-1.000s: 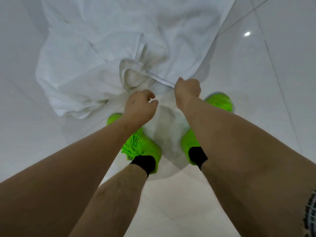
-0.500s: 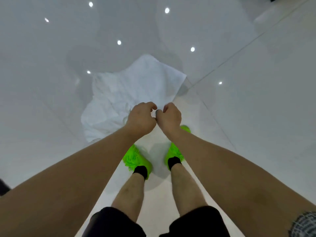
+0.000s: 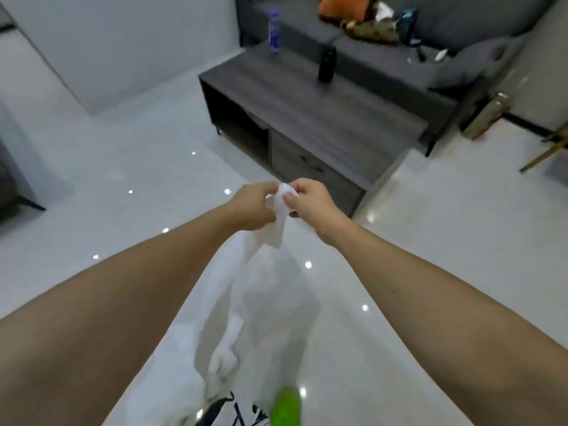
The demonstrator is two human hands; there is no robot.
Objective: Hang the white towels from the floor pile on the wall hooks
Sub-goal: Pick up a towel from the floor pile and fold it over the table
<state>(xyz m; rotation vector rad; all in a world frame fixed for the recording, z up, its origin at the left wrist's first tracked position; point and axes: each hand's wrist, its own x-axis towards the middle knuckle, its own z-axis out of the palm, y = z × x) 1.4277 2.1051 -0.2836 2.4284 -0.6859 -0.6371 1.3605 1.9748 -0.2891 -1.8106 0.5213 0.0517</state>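
Lifted off the floor now, the white towel [image 3: 278,229] hangs bunched and limp, its top pinched between left hand [image 3: 250,207] and right hand [image 3: 310,201].

Open floor [image 3: 129,167] left of and below both hands. Straight ahead, blocked by a low grey surface [image 3: 322,118] carrying two bottles, one blue [image 3: 274,32], one black [image 3: 326,65]. Behind it, a sofa [image 3: 461,50]. Towel [image 3: 276,302] hanging between the arms, crowding the middle.
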